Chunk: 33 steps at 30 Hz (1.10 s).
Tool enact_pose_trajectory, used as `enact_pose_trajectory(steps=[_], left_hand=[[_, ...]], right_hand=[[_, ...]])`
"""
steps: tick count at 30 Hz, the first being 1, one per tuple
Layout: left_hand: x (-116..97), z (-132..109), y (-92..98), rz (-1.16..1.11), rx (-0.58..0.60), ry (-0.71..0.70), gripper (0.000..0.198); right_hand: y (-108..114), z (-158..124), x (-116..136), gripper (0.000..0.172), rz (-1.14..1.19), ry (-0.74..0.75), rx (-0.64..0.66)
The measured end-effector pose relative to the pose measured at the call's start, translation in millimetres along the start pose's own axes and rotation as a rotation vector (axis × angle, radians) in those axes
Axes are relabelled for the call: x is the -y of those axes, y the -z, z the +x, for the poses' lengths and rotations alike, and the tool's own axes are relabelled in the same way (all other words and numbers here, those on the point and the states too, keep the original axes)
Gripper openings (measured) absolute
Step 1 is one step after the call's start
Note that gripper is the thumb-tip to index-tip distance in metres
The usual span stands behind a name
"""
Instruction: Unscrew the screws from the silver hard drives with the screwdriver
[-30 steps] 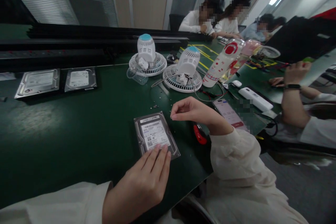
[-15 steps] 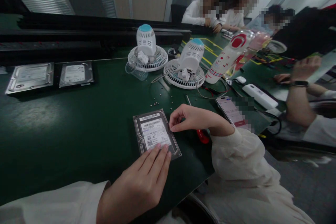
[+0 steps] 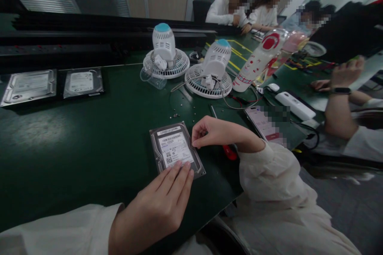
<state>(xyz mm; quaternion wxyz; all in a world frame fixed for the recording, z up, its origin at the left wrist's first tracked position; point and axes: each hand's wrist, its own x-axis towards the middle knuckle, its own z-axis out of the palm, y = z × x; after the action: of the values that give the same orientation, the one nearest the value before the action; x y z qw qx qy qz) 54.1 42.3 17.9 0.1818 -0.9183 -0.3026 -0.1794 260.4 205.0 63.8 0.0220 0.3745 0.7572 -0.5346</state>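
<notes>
Two hands (image 3: 158, 203) (image 3: 209, 133) at one hard drive (image 3: 175, 148); two more drives (image 3: 28, 87) (image 3: 83, 82), two fans (image 3: 166, 53) (image 3: 212, 73).

A hard drive (image 3: 176, 150) lies label up on the green table (image 3: 89, 147). The left hand (image 3: 161, 203) is at its 6 o'clock with fingers flat on its near edge, and the right hand (image 3: 209, 132) is at its 3 o'clock with fingertips pinched at its right edge, perhaps on a screw too small to make out. Loose screws (image 3: 176, 116) lie at its 12 o'clock with two white fans (image 3: 166, 57) beyond, two more drives (image 3: 82, 82) at 10 o'clock and a phone (image 3: 263, 125) at 2 o'clock.
</notes>
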Motion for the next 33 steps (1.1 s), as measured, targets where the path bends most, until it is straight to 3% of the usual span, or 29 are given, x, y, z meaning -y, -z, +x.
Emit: enact_pose_trajectory(steps=[33], left_hand=[[-0.6, -1.3, -0.3, -0.005, -0.001, 0.000, 0.040]], right_hand=[[2.5, -0.2, -0.9, 0.016, -0.005, 0.053, 0.024]])
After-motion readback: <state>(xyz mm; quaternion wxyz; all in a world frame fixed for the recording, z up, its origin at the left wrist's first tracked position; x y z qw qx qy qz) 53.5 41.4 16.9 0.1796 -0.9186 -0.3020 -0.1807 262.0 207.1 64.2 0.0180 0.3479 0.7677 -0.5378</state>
